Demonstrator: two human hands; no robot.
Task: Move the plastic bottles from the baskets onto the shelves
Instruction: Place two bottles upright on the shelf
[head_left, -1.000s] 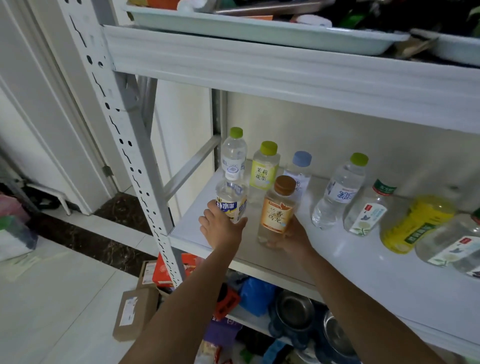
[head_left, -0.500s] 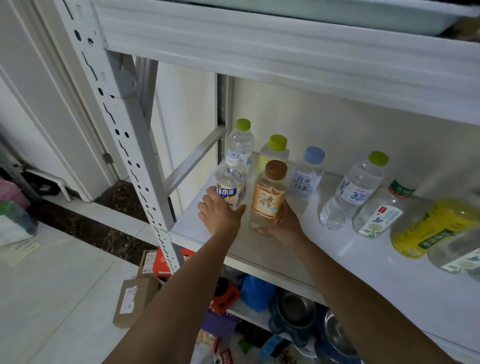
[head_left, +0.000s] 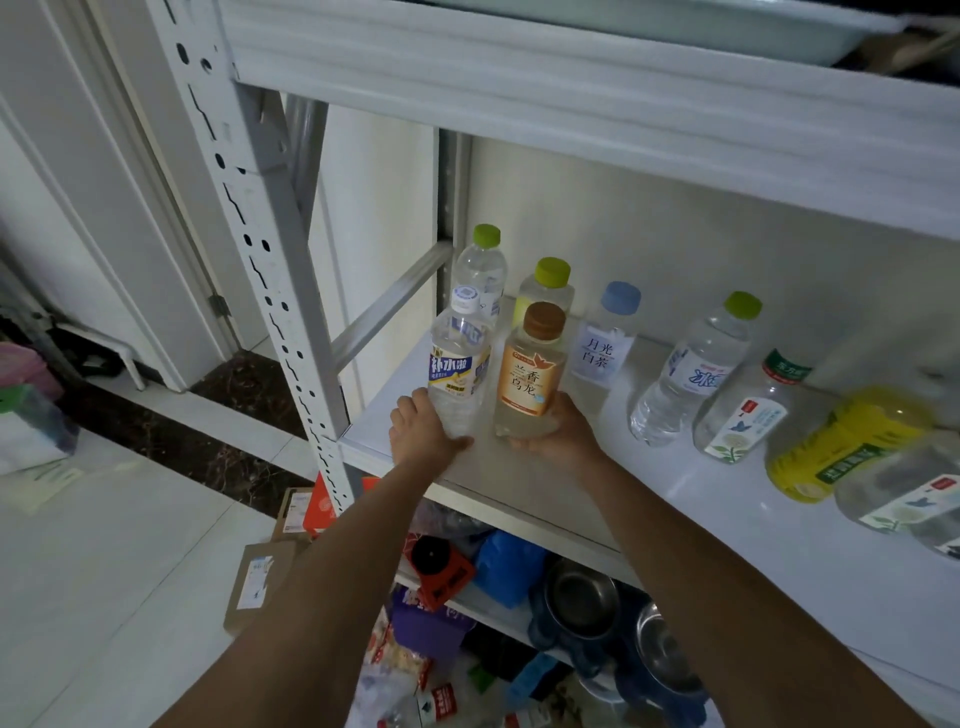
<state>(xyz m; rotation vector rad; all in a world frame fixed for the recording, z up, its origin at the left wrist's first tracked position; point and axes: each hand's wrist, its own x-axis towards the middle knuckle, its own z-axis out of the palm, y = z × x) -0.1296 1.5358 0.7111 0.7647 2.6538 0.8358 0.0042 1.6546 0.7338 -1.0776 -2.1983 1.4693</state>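
Easing both bottles slightly deeper than half a second ago. Curling left hand (head_left: 423, 431) round base of white-capped bottle (head_left: 460, 364); gripping brown-capped tea bottle (head_left: 532, 374) likewise with right hand (head_left: 558, 434). Standing both upright near front of shelf (head_left: 727, 519), just before green-capped bottle (head_left: 480, 270).

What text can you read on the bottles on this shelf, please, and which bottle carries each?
"补水啦": white-capped bottle in the left hand.
"兰香乌龙": brown-capped bottle in the right hand.
"月光白茶": blue-capped bottle.
"水": lime-capped bottle right of it.
Labels on the yellow bottle and leaf-printed bottles: too blurred to read.
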